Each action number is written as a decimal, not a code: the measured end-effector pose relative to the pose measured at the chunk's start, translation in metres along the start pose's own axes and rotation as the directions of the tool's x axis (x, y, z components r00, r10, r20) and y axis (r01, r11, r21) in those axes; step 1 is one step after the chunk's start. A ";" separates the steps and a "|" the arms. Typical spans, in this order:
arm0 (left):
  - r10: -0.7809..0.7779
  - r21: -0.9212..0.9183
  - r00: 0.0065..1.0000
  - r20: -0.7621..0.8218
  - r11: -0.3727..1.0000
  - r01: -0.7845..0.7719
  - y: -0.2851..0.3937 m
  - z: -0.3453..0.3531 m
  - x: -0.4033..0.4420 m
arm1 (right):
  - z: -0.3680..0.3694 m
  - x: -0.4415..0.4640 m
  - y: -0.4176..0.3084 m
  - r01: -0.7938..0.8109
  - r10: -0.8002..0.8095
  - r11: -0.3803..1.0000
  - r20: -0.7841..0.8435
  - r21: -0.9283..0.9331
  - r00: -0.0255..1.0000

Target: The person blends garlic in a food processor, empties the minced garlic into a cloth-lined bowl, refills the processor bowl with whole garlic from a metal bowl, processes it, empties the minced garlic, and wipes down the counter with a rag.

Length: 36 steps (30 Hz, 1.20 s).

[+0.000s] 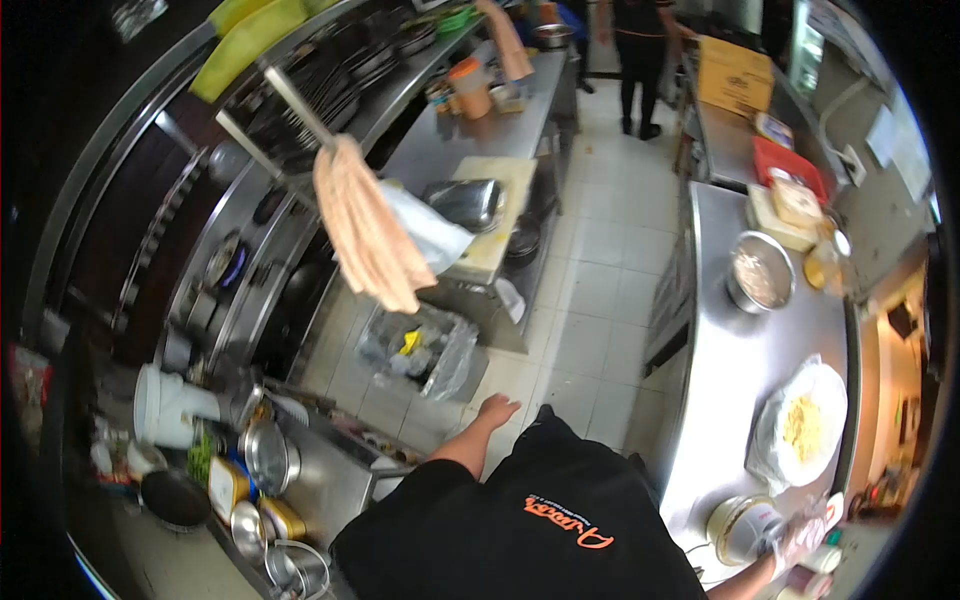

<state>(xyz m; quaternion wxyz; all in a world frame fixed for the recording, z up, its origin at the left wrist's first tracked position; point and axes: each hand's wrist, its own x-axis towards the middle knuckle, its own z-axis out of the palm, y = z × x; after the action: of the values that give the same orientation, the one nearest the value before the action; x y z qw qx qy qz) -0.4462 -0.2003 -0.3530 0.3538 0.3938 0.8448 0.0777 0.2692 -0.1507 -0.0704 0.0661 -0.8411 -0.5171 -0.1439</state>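
Bare and held out over the floor, my left hand point(497, 410) has its fingers curled in, with nothing visible in them. My right hand point(797, 540) wears a clear plastic glove and is over the right counter. Beside that hand stands a white tub point(742, 528), partly covered by the hand and wrist. A small white and orange item point(834, 510) shows at the glove's far edge; whether the fingers grip it is blurred. Further along the counter, a plastic-lined round container point(768, 440) holds pale yellow shredded food point(804, 428).
A metal bowl point(760, 272), a red tray point(788, 165) and a cardboard box point(735, 75) stand along the right counter point(690, 400). A lined bin point(450, 365) is on the floor ahead left. Cloths point(365, 225) hang above it. Another person point(640, 60) stands down the aisle.
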 end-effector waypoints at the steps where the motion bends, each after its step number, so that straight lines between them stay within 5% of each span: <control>1: -0.007 0.064 1.000 0.029 0.998 0.005 -0.022 0.015 0.023 | -0.001 0.000 0.001 -0.013 0.013 1.000 0.004 -0.004 1.000; 3: -0.104 0.113 0.975 0.198 0.990 0.082 -0.011 -0.009 0.004 | -0.001 -0.002 0.003 -0.033 0.033 0.999 0.016 -0.019 0.999; 6: -0.164 -0.118 0.986 0.038 0.979 0.168 -0.019 -0.009 -0.016 | -0.040 -0.006 -0.034 -0.110 0.108 0.993 0.038 0.047 0.993; 7: -0.116 -0.126 0.993 0.009 0.985 0.116 -0.029 -0.003 -0.016 | -0.051 -0.006 -0.043 -0.154 0.145 0.985 0.108 0.081 0.984; 9: -0.030 -0.137 0.999 -0.038 0.990 0.025 -0.029 -0.006 -0.026 | -0.037 -0.012 -0.036 -0.112 0.114 0.986 -0.006 0.121 0.993; 10: -0.048 0.024 0.992 0.115 0.999 0.046 -0.027 -0.011 -0.026 | -0.029 -0.014 -0.031 -0.097 0.107 0.986 -0.070 0.135 0.992; 13: 0.067 0.155 0.985 0.160 0.984 -0.092 -0.024 -0.013 -0.027 | -0.005 -0.016 -0.011 0.006 0.003 0.996 -0.102 0.084 0.995; 15: 0.092 0.121 0.993 0.079 0.987 -0.102 -0.018 -0.013 -0.030 | -0.017 -0.017 -0.028 -0.069 0.089 0.991 -0.179 0.118 0.980; 17: 0.000 0.139 0.986 0.169 0.990 -0.024 -0.010 -0.019 -0.017 | -0.028 -0.018 -0.042 -0.132 0.158 0.981 -0.205 0.139 0.966; 23: -0.097 -0.130 0.986 0.137 0.985 0.115 0.028 -0.012 0.014 | -0.027 -0.019 -0.044 -0.141 0.153 0.987 -0.193 0.079 0.969; 26: 0.052 -0.242 0.992 0.111 0.970 -0.023 0.038 -0.004 0.020 | -0.030 -0.017 -0.046 -0.159 0.176 0.982 -0.185 0.101 0.967; 36: 0.009 -0.163 0.992 0.126 0.986 0.012 0.016 -0.012 0.053 | -0.051 -0.015 -0.056 -0.228 0.249 0.956 -0.097 0.186 0.964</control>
<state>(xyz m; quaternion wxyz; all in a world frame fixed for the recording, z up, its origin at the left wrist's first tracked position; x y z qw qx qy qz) -0.4681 -0.1495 -0.3659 0.4379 0.3668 0.8117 0.1214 0.2041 -0.1514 -0.0289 0.1866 -0.8785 -0.4173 -0.1391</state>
